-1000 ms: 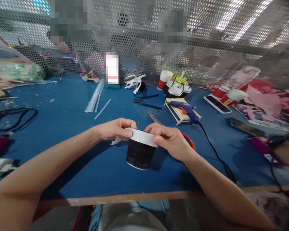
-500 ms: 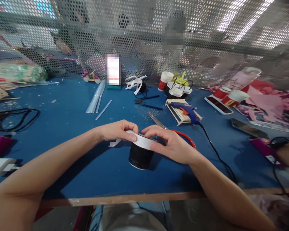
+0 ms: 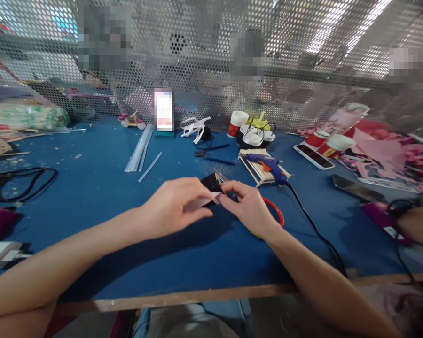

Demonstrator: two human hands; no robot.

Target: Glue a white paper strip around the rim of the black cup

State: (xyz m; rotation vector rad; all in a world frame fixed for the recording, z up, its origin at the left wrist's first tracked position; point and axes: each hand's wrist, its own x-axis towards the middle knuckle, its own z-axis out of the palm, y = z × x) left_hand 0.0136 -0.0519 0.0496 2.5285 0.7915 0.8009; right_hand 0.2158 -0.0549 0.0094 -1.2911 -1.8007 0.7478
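Both my hands meet over the middle of the blue table [image 3: 102, 197]. My left hand [image 3: 176, 206] wraps over a black paper cup [image 3: 211, 184] with a white paper band [image 3: 200, 203]; only the cup's dark edge shows past my fingers. My right hand [image 3: 248, 206] pinches the end of the white band at the cup's right side. Red-handled scissors [image 3: 273, 211] lie just behind my right hand.
A blue glue gun [image 3: 268, 164] rests on wooden sticks, its black cord running to the table's front edge. Clear glue sticks [image 3: 139, 148], pliers [image 3: 211, 152], red paper cups [image 3: 238, 123], phones [image 3: 312, 156] and pink paper [image 3: 387, 150] lie around. Another person's arm [image 3: 418, 225] is at right.
The cup has been turned and tipped away, and my left hand has slid over it, hiding most of it. Both hands have moved slightly farther from me.
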